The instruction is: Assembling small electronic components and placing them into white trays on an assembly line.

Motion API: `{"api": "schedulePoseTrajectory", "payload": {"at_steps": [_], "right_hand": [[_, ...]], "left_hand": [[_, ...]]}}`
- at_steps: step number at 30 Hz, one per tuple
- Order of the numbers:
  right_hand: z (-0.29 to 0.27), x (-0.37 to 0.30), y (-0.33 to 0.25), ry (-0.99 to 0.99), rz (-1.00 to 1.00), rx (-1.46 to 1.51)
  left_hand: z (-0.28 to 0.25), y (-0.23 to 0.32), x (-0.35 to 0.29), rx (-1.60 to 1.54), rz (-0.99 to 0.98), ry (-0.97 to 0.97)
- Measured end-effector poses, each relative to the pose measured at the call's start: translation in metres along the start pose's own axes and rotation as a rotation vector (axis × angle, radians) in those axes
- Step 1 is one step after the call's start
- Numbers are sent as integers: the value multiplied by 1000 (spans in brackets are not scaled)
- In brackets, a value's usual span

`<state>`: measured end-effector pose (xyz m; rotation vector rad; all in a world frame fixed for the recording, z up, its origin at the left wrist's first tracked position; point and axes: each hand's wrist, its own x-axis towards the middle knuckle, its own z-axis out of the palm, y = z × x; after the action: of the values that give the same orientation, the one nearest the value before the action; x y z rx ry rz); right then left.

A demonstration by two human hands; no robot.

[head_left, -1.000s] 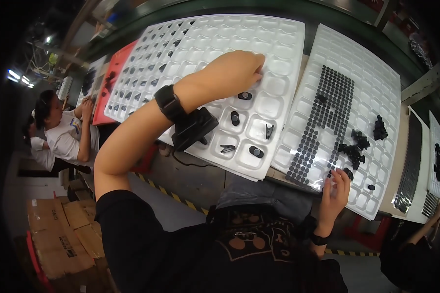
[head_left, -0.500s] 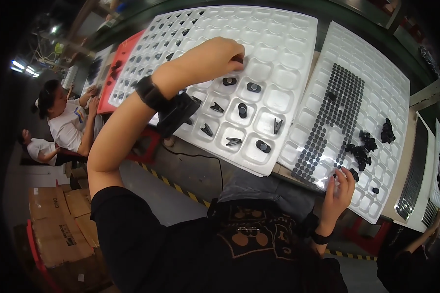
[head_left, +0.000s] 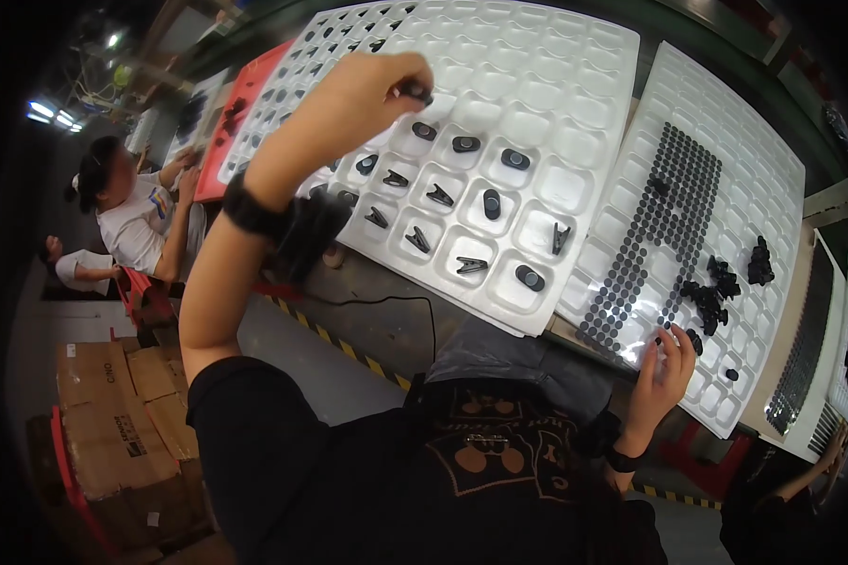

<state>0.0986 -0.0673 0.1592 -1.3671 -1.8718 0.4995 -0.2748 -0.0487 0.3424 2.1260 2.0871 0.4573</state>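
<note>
My left hand (head_left: pixel 386 83) is over the large white tray (head_left: pixel 561 186), its fingers pinched on a small black clip (head_left: pixel 415 92). The clip is partly hidden by the fingers. Below it, black clips (head_left: pixel 440 194) lie one to a pocket, some side-on with their jaws showing, others with an oval face up, like the oval-faced clip (head_left: pixel 493 203). My right hand (head_left: pixel 661 377) rests with fingers spread at the near end of a clear sheet of round black dots (head_left: pixel 664 226). This sheet lies on a second white tray (head_left: pixel 773 174). Beside it is a pile of black clips (head_left: pixel 707 303).
To the left, a red tray (head_left: pixel 259 80) holds black parts, with a person (head_left: pixel 132 212) seated beside it. Cardboard boxes (head_left: pixel 113 405) are stacked on the floor at lower left. Another dot sheet (head_left: pixel 806 330) lies at far right, near another person's hand (head_left: pixel 834 447).
My left hand has moved left over the tray, uncovering more clips in the pockets. The view has shifted slightly. My right hand stays at the dot sheet.
</note>
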Motion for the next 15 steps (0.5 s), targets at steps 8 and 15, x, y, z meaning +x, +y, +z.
{"api": "schedulePoseTrajectory", "payload": {"at_steps": [8, 15], "right_hand": [[10, -4, -7, -1, 8, -2], [17, -8, -3, 15, -26, -50]], "left_hand": [[-11, 0, -39, -42, -2, 59], [1, -7, -75, -64, 19, 38]]}}
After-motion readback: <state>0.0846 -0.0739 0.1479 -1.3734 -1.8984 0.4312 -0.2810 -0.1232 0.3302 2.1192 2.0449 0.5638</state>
